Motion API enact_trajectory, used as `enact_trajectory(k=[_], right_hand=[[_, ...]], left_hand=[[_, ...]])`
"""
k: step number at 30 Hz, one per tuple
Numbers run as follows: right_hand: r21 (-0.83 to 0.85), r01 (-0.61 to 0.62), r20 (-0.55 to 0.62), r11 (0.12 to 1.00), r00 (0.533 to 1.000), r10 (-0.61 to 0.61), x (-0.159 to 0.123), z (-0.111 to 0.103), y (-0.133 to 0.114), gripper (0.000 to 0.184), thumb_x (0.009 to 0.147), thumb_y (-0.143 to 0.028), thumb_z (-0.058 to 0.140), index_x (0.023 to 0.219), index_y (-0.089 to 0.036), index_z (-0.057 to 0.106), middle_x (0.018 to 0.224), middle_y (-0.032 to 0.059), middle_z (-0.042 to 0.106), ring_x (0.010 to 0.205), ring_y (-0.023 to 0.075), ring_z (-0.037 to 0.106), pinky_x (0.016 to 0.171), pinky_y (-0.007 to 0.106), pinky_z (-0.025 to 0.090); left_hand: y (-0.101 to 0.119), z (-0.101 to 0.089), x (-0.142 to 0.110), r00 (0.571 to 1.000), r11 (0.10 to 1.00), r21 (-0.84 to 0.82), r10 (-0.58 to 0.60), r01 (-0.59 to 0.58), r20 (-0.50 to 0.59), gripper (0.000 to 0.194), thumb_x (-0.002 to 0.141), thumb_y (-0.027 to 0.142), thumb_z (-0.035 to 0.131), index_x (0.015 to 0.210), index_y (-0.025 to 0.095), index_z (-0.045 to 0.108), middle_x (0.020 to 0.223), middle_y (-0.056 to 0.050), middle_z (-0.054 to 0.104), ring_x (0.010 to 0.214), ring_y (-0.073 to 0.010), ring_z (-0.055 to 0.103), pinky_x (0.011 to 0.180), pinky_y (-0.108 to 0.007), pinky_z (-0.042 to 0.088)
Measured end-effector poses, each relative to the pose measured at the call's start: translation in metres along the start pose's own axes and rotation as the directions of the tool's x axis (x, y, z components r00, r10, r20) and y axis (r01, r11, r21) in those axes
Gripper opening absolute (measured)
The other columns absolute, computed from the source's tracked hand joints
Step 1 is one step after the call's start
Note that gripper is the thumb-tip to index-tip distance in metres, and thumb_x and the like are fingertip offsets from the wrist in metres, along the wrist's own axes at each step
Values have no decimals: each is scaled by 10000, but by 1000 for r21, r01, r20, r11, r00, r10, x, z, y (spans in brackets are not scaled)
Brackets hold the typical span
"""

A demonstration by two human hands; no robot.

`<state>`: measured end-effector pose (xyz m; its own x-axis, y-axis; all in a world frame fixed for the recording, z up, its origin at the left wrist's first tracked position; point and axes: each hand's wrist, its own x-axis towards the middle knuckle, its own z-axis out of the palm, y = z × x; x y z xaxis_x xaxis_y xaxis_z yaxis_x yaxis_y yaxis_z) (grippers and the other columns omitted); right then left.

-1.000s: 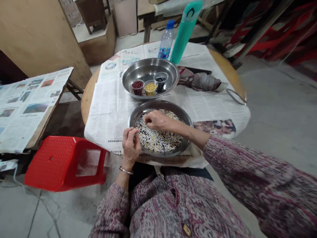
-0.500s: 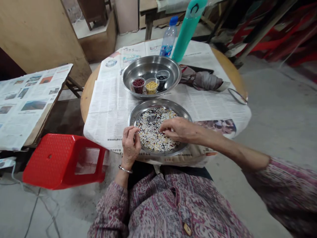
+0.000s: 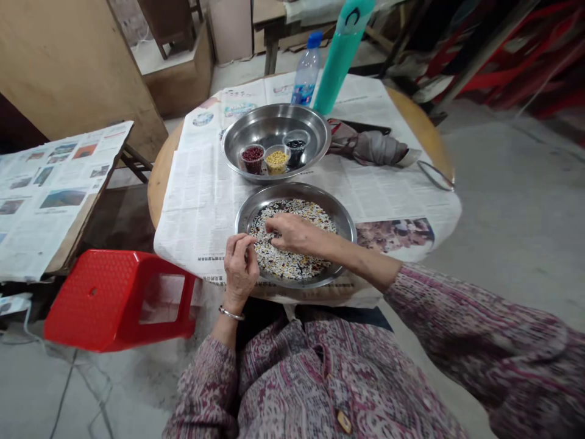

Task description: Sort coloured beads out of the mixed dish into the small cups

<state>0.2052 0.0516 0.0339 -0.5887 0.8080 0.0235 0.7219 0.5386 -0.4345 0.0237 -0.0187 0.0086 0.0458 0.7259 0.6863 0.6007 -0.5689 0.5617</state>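
Our left hand is resting near the rim of the plate, with a bracelet on the wrist, and its fingers are curling together; we cannot tell if they are holding something. Our right hand is reaching over the mixed grains, its fingers bunching together and touching them, but we cannot tell if they are pinching any grain. The grains are lying in a steel plate on newspaper. Just behind it, a steel bowl is holding three small cups: red beans, yellow grains and black beans. At the top of the frame, a water bottle and a green flask are standing beyond the bowl.
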Motion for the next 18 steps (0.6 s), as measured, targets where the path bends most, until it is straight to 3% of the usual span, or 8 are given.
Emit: enact_trajectory(k=[7,12,18], right_hand=[[148,47,88,988,994,-61,-1,-12,3,160,754,-90,536,736,-204,646,758,24,661,742,167,567,747,304,412],[175,108,157,979,978,-137,-34,-27,11,181,755,-99,532,770,-201,681,798,27,672,746,161,583,746,305,426],[145,123,139,982,980,-143,-59,-39,17,232,781,-71,502,835,-205,684,875,47,693,829,176,620,807,320,449]], left_hand=[[-3,1,-2,1000,1000,-20,10,-10,-5,200,970,51,498,1048,182,627,1021,-67,632,1011,-175,616,915,-335,542],[-3,1,-2,1000,1000,-24,19,-19,-8,200,967,45,509,1053,185,625,1018,-61,630,1014,-171,615,922,-335,543],[-2,1,-2,1000,1000,-10,5,-5,2,188,972,56,510,1048,183,626,1018,-65,635,1012,-171,619,920,-329,543]])
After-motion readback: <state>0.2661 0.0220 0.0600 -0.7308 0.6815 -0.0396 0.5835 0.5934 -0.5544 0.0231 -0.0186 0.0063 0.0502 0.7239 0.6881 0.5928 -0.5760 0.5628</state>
